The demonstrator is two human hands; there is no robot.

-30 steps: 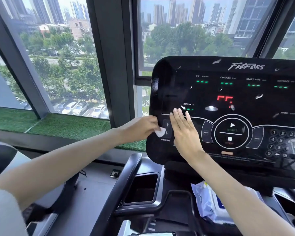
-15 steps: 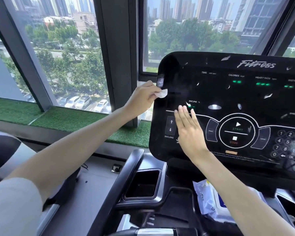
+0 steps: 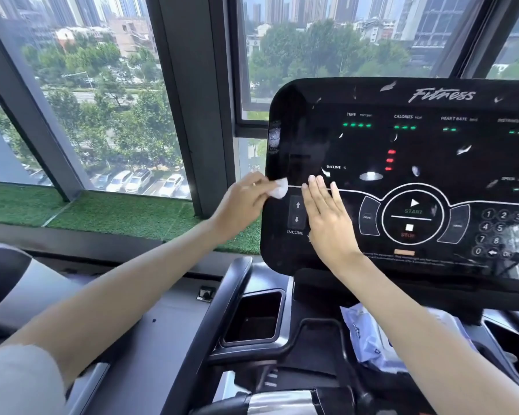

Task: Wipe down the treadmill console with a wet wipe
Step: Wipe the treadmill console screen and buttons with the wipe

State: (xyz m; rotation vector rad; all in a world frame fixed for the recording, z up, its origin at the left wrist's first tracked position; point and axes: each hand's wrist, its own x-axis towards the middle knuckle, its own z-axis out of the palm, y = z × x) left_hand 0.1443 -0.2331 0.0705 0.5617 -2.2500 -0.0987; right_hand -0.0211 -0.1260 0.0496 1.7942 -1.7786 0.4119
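The black glossy treadmill console (image 3: 402, 151) fills the right half of the view, with lit green and red readouts and a round START/STOP pad. My left hand (image 3: 243, 205) pinches a small bunched white wet wipe (image 3: 279, 188) against the console's left edge, just above the INCLINE arrows. My right hand (image 3: 327, 217) lies flat on the panel with straight fingers, right of those arrows.
A pack of wet wipes (image 3: 369, 339) lies on the tray below the console. A black cup holder (image 3: 252, 319) and a curved handrail (image 3: 219, 313) sit lower left. Window frames (image 3: 189, 100) and a green turf ledge (image 3: 117, 214) lie behind.
My left hand has moved the wipe along the console's left edge, up from the INCLINE buttons and then back down to mid-height. My right hand stays flat on the panel.
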